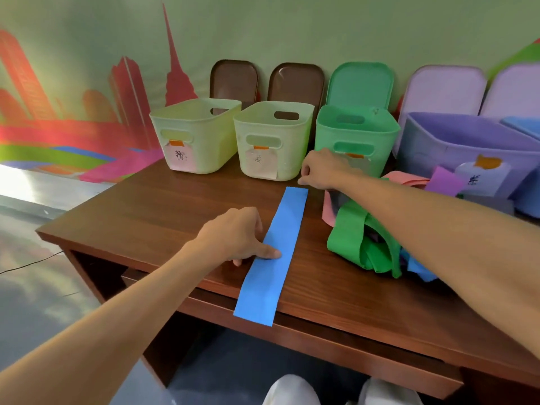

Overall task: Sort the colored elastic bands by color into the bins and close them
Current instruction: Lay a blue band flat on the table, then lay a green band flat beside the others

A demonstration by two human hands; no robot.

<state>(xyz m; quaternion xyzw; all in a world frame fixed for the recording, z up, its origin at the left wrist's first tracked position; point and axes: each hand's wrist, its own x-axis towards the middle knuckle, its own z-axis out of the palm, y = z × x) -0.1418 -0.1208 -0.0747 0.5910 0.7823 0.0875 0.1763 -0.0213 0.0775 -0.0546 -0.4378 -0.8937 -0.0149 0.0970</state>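
Observation:
A long blue band [273,258] lies flat on the wooden table [163,206], its near end hanging over the front edge. My left hand [236,235] holds its left edge, thumb on top, fingers curled beside it. My right hand [321,171] has curled fingers at the band's far right corner and pinches it. To the right sits a pile of bands: green [350,238], pink [327,211], purple [444,181]. At the back stand two pale yellow bins [195,135] [271,141], a green bin [356,135] and a purple bin [467,141], all open.
Two brown lids [233,80] and two lilac lids [444,89] lean on the painted wall. The green bin's lid [361,83] stands up behind it. A blue bin [523,125] shows at the far right. White shoes are below the table's front edge.

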